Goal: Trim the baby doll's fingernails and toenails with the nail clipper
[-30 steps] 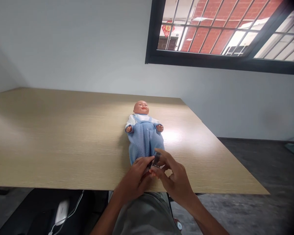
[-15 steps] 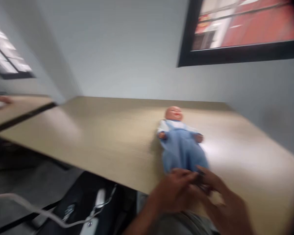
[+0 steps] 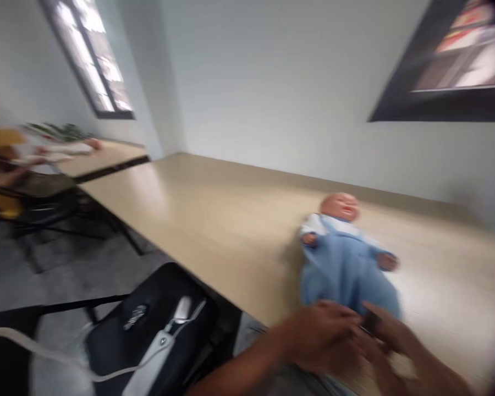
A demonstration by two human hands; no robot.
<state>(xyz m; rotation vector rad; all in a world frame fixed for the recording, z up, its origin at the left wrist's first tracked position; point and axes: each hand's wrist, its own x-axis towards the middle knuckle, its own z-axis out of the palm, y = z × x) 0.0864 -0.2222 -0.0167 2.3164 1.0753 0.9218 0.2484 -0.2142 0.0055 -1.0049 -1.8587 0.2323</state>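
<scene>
A baby doll (image 3: 340, 258) in light blue overalls and a white top lies on its back on the table, head toward the wall and arms spread. By the doll's legs, my left hand (image 3: 324, 333) is closed, its fingers bent in against my right fingers. My right hand (image 3: 396, 344) is closed in a pinch, with a small dark thing (image 3: 368, 322) at its fingertips. Blur keeps me from telling what that thing is. The doll's feet are hidden behind my hands.
The long wooden table (image 3: 214, 220) runs along the wall to a second table (image 3: 115, 151). At its near side, a black chair (image 3: 165, 297) bears a white power strip (image 3: 152, 357) with a cable. Another person (image 3: 8, 170) sits at the far left.
The view has swung left, so the doll and my hands appear farther right and the seated person shows. My hands stay close together at the doll's legs.
</scene>
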